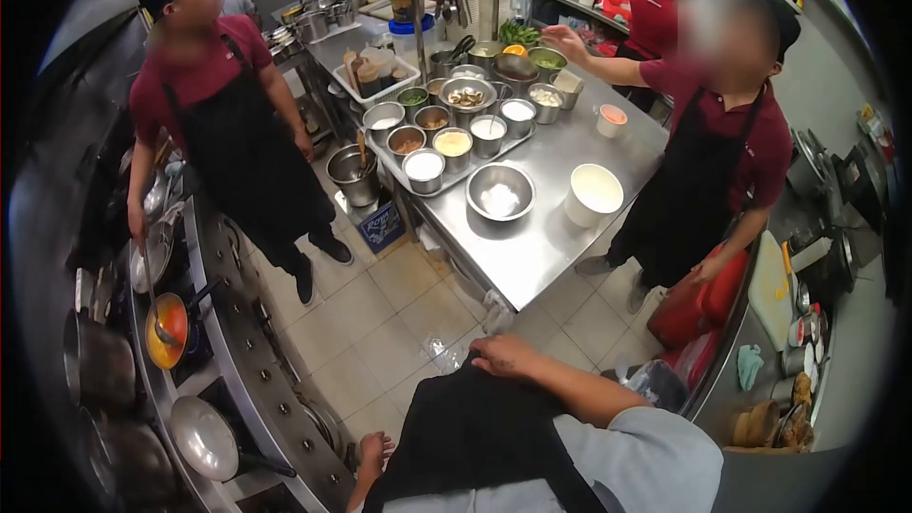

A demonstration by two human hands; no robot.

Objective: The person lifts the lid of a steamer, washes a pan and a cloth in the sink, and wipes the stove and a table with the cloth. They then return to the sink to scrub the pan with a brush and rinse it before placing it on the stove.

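Note:
A black apron (475,437) hangs in front of me at the bottom of the view. My right hand (503,356) lies on its top edge with the fingers curled into the cloth, and my grey-sleeved forearm runs in from the right. My left hand (370,451) is at the apron's lower left edge, next to the stove front. Its fingers show above the cloth, but its grip is hidden.
A steel table (541,237) carries a steel bowl (501,192), a white tub (594,195) and a tray of several filled pots (454,133). A person at right reaches over it. A person at left holds a ladle in an orange-sauce pan (166,331) on the stove. A red bin (703,299) stands at right.

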